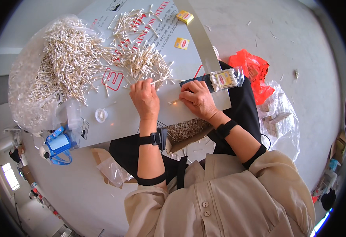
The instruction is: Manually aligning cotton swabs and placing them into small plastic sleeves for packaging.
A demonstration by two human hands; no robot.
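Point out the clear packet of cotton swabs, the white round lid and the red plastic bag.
Clear packet of cotton swabs (225, 79), head view, its label.
White round lid (101, 115), head view, centre.
Red plastic bag (252, 69), head view, upper folds.

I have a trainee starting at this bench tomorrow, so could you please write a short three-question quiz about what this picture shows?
1. True or false: the filled clear packet of swabs lies beyond the right hand.
2. Which hand's fingertips reach into the loose cotton swabs on the grey board? A) left hand B) right hand C) neither
3. Fill the gap: the large heap of swabs at the far left lies on a clear ____ bag.

Key: 1. True. 2. A; the left fingertips touch the near edge of the loose swabs. 3. Plastic.
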